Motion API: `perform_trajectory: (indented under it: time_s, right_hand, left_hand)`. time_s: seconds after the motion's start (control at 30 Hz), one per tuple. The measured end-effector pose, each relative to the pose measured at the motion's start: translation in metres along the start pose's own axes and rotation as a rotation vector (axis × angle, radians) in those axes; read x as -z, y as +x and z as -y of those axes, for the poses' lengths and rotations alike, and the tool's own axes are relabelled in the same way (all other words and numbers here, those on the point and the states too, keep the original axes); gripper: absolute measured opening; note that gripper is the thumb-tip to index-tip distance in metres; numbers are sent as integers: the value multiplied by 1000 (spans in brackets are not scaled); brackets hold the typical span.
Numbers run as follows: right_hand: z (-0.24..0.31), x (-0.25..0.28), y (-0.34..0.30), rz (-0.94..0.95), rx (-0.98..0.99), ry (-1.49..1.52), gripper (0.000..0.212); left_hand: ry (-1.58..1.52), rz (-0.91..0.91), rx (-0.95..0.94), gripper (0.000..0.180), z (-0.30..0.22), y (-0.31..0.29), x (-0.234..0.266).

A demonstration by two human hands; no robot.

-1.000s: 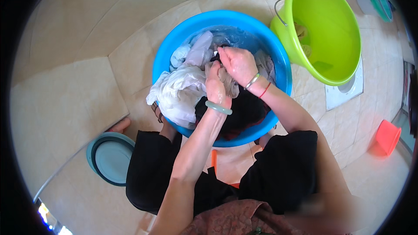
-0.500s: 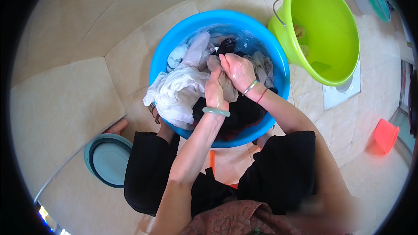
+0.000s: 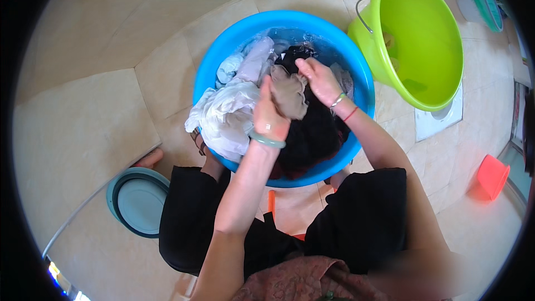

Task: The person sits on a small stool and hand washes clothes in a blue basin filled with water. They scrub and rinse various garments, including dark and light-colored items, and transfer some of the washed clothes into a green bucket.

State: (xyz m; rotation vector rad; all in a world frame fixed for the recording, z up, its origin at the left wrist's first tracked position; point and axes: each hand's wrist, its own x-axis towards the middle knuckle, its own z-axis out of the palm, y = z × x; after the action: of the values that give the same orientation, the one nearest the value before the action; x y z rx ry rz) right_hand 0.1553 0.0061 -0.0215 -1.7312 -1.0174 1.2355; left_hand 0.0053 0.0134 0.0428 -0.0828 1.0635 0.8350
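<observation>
Blue tub [image 3: 284, 18]: landmark, in front of the knees, piled with wash.
Beige cloth [image 3: 291, 99]: inside the blue tub, near its middle, raised in a bunch above black cloth [image 3: 312, 142].
Left hand [image 3: 271, 117]: over the middle of the blue tub, partly closed, thumb along the beige cloth, apparently gripping it; fingers partly hidden.
Right hand [image 3: 322, 82]: over the blue tub's right half, loosely curled beside the upper edge of the beige cloth; cannot tell whether pinching it.
White cloth [image 3: 225, 117]: heaped at the blue tub's left, draped over its rim.
Green bucket [image 3: 432, 33]: just beside the blue tub, far right.
Washing step: probably rubbing or turning the beige cloth by hand.
Next move: likely calls for a firm right-hand pinch on the loose edge.
</observation>
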Motion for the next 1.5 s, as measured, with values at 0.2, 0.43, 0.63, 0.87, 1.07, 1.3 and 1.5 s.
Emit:
perform_trajectory:
  time_s: [0.2, 0.43, 0.63, 0.87, 1.07, 1.3, 1.5]
  right_hand:
    - [-7, 28, -30, 104, 521, -625, 46]
    - [43, 1, -35, 61, 521, -16, 48]
    - [102, -35, -88, 27, 828, -370, 19]
    - [44, -19, -8, -232, 660, -366, 23]
    - [32, -24, -27, -261, 571, -403, 24]
    - [48, -37, -49, -107, 740, -468, 14]
    - [19, 13, -9, -278, 455, -264, 18]
  left_hand:
    - [-18, 264, -70, 42, -49, 34, 35]
    - [99, 203, -80, 52, -26, 49, 41]
    - [-171, 706, 292, 35, -16, 60, 27]
    - [18, -25, -96, 31, 15, 3, -31]
    - [159, -84, -86, 28, 20, 16, 4]
    - [17, 91, 29, 26, -5, 20, 4]
    - [495, -120, -419, 38, -12, 1, -15]
